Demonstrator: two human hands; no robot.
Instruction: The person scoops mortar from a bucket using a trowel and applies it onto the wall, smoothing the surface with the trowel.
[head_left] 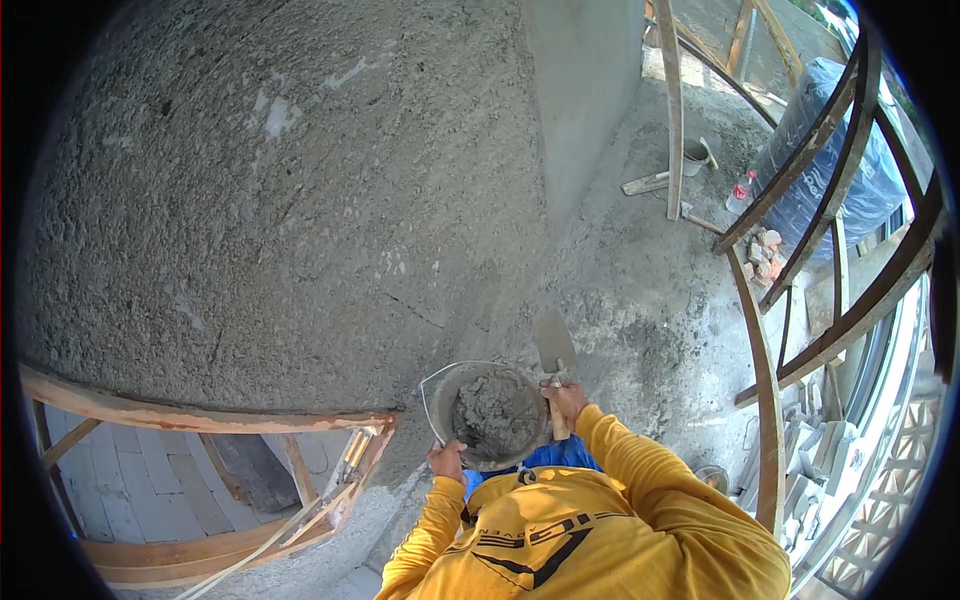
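A round bucket of wet grey mortar is held close in front of my body. My left hand grips its near left rim, and the thin white wire handle stands out on that side. In my right hand is a trowel, fingers closed round its pale wooden handle, with the flat blade pointing away from me. That hand is right beside the bucket's right rim; whether it also touches the rim I cannot tell.
A rough grey plastered surface fills the left, above a wooden frame. Curved-looking timber bars rise at right. Beyond them are a second bucket, a plastic bottle, broken bricks and a blue wrapped bundle.
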